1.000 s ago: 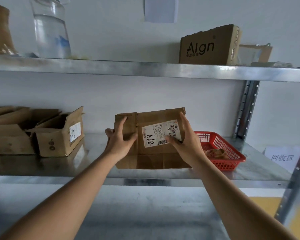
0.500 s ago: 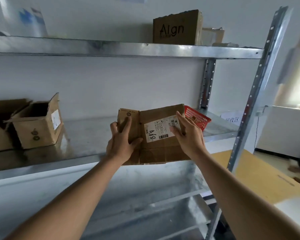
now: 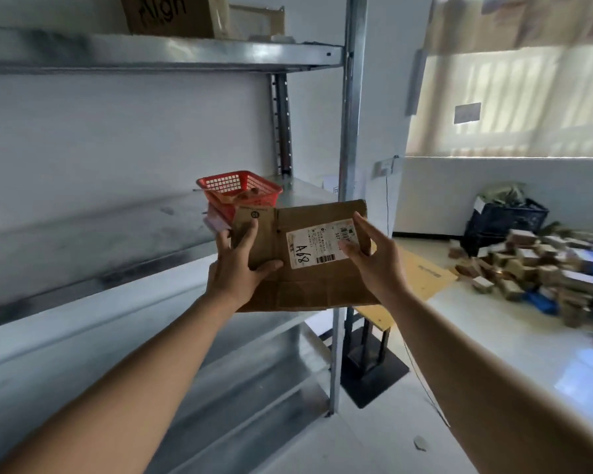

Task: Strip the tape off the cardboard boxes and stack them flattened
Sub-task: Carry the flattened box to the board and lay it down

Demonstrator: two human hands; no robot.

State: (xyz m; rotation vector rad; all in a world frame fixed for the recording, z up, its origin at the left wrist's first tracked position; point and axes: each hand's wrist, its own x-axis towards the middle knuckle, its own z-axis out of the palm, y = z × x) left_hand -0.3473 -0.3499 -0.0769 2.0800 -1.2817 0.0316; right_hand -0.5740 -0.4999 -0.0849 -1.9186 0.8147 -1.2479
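A flattened brown cardboard box (image 3: pixel 308 289) with a white shipping label marked "A68" is held up in front of me, past the right end of the metal shelf. My left hand (image 3: pixel 237 268) grips its left part, thumb on the front and fingers spread over the panel. My right hand (image 3: pixel 374 258) touches the label side with straight, spread fingers. The box's back face is hidden.
A red mesh basket (image 3: pixel 240 189) sits on the middle shelf (image 3: pixel 117 234) behind the box. A box printed "Aign" (image 3: pixel 172 15) stands on the top shelf. To the right, a white table (image 3: pixel 528 336) carries a heap of small boxes (image 3: pixel 541 268) and a flat brown sheet (image 3: pixel 421 271). A shelf post (image 3: pixel 348 131) rises just behind.
My view and both hands have swung right, carrying the flattened box off the shelf toward the white table. The open boxes on the shelf's left have left the view.
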